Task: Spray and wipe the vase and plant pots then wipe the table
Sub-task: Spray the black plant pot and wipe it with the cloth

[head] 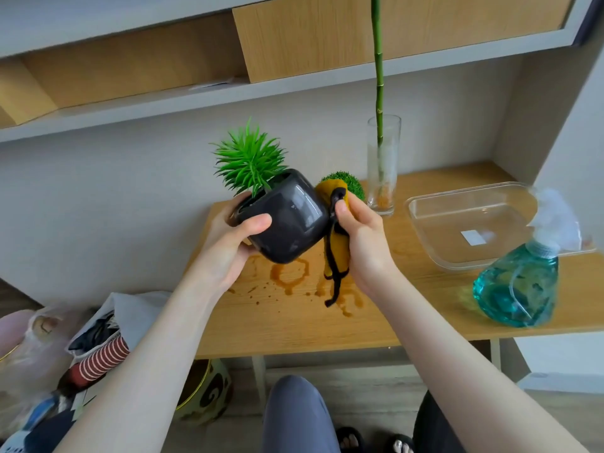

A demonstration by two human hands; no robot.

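Observation:
My left hand (233, 238) grips a glossy black plant pot (287, 220) with a spiky green plant, tilted and lifted above the wooden table (294, 322). My right hand (362, 237) holds a yellow cloth (336, 250) with black trim against the pot's right side. Behind the cloth a second plant, a round green ball (351, 183), peeks out; its pot is hidden. A tall glass vase (382, 165) with a green stalk stands at the back. Brown liquid stains (291, 277) mark the table under the pot.
A clear plastic tray (434, 253) lies on the table's right part. A teal spray bottle (519, 289) stands near the right front edge. Bags and a tin sit on the floor to the left. Shelves hang above the table.

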